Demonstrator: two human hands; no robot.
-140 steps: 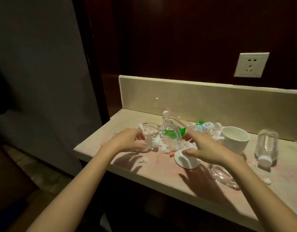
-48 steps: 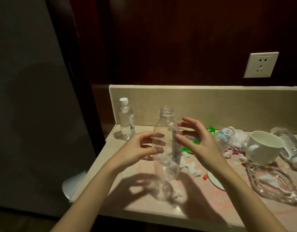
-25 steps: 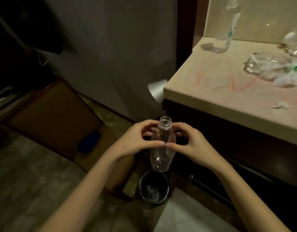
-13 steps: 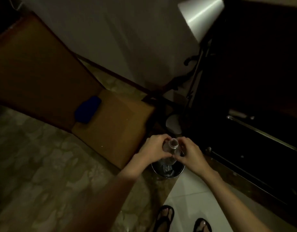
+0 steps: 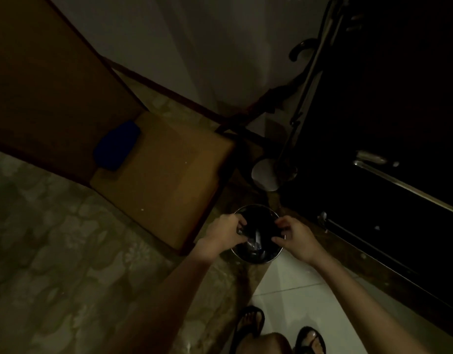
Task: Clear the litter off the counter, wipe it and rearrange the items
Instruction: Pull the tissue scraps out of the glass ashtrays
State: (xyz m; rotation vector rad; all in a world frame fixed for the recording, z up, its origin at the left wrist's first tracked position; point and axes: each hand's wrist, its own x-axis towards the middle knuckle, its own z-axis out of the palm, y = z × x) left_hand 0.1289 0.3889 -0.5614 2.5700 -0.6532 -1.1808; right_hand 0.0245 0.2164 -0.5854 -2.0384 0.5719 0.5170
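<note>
I look straight down at a round waste bin (image 5: pixel 267 259) with a dark liner, standing on the floor. The clear plastic bottle (image 5: pixel 255 243) is inside its mouth, tilted. My left hand (image 5: pixel 226 233) hovers over the bin's left rim with its fingers curled next to the bottle's upper end. It is too dark to tell whether they grip it. My right hand (image 5: pixel 295 237) is over the right rim, fingers loosely curled, apart from the bottle and holding nothing. The counter is out of view.
A brown chair (image 5: pixel 164 172) with a blue object (image 5: pixel 117 145) on its seat stands close to the bin's left. A dark cabinet (image 5: pixel 399 149) with metal handles fills the right. A lamp base (image 5: pixel 265 175) sits behind the bin. My sandalled feet (image 5: pixel 279 330) are below.
I turned from the counter with the empty bottle and lowered it over the bin. In the last half second it sank into the bin and my hands moved apart to the rim.
</note>
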